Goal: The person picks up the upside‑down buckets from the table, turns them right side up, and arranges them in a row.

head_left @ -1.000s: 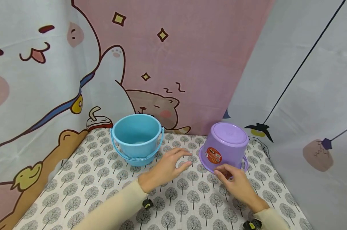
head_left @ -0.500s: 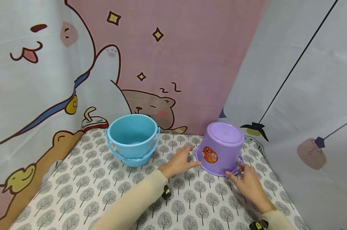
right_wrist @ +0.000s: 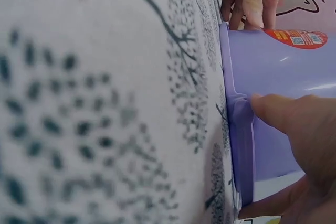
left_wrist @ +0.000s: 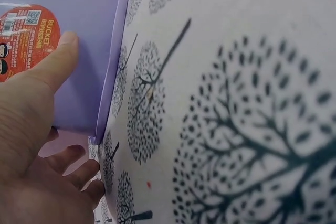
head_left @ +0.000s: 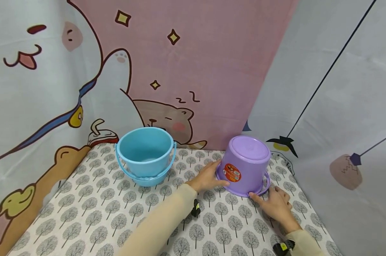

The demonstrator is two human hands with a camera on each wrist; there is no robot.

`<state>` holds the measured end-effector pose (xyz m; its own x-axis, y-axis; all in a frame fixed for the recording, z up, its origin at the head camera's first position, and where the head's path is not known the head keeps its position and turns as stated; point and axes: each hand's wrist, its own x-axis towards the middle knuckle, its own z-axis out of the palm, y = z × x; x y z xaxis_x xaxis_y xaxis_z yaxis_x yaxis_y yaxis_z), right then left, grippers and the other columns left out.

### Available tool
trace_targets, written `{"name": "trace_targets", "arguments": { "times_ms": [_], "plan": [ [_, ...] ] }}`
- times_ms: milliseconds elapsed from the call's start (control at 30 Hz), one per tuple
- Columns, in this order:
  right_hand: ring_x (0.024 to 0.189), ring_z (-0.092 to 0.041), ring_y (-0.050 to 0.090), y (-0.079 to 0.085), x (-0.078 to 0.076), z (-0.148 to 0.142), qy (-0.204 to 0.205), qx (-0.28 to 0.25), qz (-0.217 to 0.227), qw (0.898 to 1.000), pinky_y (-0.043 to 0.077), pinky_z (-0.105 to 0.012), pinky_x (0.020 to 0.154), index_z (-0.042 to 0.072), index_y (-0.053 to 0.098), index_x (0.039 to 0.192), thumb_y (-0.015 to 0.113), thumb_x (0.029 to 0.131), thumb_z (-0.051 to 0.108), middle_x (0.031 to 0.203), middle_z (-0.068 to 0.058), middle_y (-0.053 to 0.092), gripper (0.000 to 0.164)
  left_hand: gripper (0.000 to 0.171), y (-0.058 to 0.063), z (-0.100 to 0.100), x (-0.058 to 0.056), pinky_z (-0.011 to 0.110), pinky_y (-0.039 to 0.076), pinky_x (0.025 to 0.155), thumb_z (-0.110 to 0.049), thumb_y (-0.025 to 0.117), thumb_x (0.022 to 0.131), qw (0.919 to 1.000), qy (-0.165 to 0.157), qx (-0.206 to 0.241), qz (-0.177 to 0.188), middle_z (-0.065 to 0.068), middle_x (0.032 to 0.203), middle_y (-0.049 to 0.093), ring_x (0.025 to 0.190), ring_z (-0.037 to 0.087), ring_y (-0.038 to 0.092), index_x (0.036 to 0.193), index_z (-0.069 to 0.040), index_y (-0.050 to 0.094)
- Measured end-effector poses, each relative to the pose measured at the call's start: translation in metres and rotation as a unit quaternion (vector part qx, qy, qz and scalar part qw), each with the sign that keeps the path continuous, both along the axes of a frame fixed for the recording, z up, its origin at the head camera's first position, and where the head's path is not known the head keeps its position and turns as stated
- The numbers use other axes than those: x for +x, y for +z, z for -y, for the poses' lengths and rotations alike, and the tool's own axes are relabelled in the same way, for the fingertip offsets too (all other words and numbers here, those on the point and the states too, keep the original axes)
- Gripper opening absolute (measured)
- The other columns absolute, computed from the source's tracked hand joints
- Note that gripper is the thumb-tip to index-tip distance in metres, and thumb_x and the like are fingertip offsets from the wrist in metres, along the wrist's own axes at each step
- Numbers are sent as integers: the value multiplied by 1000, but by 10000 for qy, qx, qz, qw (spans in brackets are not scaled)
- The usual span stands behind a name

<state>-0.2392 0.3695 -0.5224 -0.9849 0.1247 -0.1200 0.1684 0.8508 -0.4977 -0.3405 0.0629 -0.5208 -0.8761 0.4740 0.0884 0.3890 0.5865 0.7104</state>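
A purple bucket (head_left: 244, 165) stands upside down on the cloth, its base up and a red label (head_left: 232, 172) on its side. At its left is my left hand (head_left: 208, 177), the thumb against the wall beside the label and the other fingers spread past the lower rim. My right hand (head_left: 277, 205) is at the front right, its thumb touching the rim near the handle's joint (right_wrist: 241, 107) and a finger reaching the rim's far end. The purple handle (head_left: 267, 183) sticks out at the right. Neither hand is closed around the bucket.
A light blue bucket (head_left: 145, 153) stands upright at the left, its handle (head_left: 148, 177) hanging down in front. White cloth with a tree print (head_left: 125, 217) covers the table. Behind and beside it hangs a cartoon curtain (head_left: 218, 71).
My left hand has moved right from between the buckets to the purple one. My right hand has shifted right along its rim, its fingers now away from the handle. The purple bucket stays in place.
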Motion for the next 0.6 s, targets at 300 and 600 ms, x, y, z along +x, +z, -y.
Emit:
{"name": "trace_targets", "arguments": {
  "times_ms": [300,600],
  "plan": [
    [155,-72,50,-2,5,13,970,-709,-2030,9718,41,-91,125,3,-3,186,102,93,27,171,-48,46,142,114,2,1,0,68,35,145,-47,95,98,9996,22,233,128,16,188,42,177,41,39,187,-19,28],
    [162,-74,35,0,9,18,946,-541,-1544,9820,31,-89,132,1,-28,179,106,85,24,182,-49,21,165,113,-1,3,-3,64,40,144,-46,93,100,9987,-185,464,57,15,186,46,171,37,48,188,-23,24]
  ]
}}
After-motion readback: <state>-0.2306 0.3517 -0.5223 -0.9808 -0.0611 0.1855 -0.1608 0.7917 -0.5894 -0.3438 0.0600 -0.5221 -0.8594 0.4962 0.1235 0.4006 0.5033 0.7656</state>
